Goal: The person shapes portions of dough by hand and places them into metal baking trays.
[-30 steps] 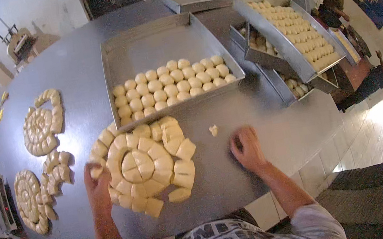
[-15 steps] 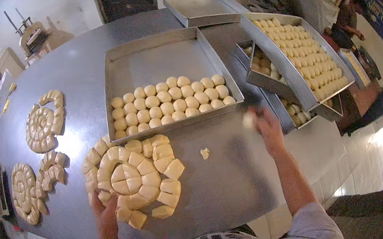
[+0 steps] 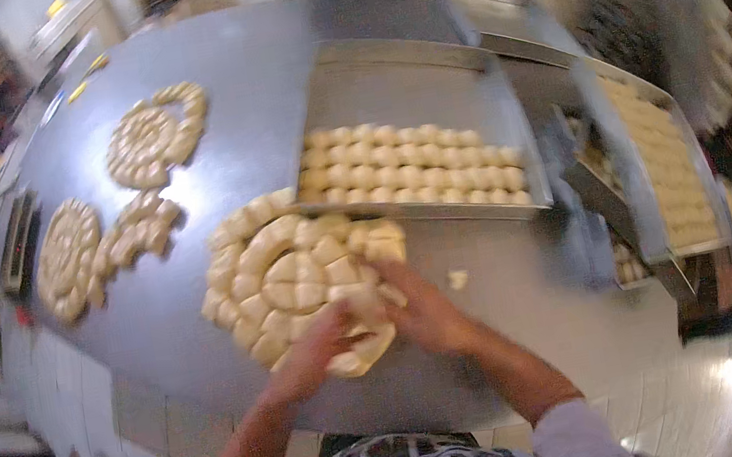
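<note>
A coil of cut dough pieces (image 3: 277, 277) lies on the metal table in front of me, with several segments around a round middle. Both hands meet at its near right side. My left hand (image 3: 319, 341) has its fingers closed at a pale dough piece (image 3: 364, 306) there. My right hand (image 3: 423, 311) reaches in from the right, its fingertips against the dough just beyond that piece. Motion smears its fingers, so their grip is unclear. A small dough scrap (image 3: 459, 279) sits right of the hands.
Behind the coil stands a deep metal tray (image 3: 439, 204) with rows of dough balls in its near half. A second filled tray (image 3: 666, 169) rests on stacked pans at the right. Two more cut coils, one farther back (image 3: 144, 145) and one nearer (image 3: 69, 259), lie at the left.
My right hand has come from beside the stacked pans to the coil; the pale ball it held no longer shows there. My left hand has shifted right along the coil. The view has turned.
</note>
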`<state>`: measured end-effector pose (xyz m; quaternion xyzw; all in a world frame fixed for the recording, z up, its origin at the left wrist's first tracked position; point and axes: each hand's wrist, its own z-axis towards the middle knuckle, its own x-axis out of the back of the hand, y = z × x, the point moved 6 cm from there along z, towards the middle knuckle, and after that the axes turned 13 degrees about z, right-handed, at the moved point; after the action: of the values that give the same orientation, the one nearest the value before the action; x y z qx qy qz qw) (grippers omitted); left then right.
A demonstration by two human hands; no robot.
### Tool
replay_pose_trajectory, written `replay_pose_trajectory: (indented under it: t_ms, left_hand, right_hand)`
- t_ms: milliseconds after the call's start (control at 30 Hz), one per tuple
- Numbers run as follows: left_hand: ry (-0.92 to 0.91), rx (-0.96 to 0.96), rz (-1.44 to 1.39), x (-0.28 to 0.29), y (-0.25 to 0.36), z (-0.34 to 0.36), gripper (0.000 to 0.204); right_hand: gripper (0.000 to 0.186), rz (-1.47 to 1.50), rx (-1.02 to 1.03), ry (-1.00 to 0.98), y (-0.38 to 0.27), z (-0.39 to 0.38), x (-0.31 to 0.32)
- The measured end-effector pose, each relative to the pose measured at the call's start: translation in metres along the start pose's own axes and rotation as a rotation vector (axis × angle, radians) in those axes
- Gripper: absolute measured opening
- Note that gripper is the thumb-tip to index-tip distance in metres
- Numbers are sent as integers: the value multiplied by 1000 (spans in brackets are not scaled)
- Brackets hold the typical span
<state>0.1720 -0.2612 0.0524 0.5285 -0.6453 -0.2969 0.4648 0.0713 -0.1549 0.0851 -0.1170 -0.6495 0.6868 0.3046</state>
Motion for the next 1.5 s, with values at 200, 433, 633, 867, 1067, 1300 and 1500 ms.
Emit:
replay_pose_trajectory:
  t_ms: [200,433,633,867,1067,1300,1500]
  left_hand:
    - [495,-54,332,126,-55,8,26]
    - [1197,-58,1065,289,-96,10,42]
    - [1049,-151,1285,296,-102,52,47]
    - [893,-43,1119,296,-147,46,30]
    - [770,-53,472,235,-110,-42,29]
    - [723,-170,-235,175,-60,-50,19]
    - [775,-32,-213,123,-83,-46,17]
  right_hand:
    - [32,-146,-346,585,36,-159,35]
    - [42,-868,-459,881,73,-135,104]
    - [27,-1057,-257,693,79,-193,56]
    - [23,-910,-414,1027,79,-142,118]
    - [21,-781,-272,940,72,-200,124]
    - [26,-937,-189,771,51,-204,106]
    - [27,328,-89,927,37,-128,206]
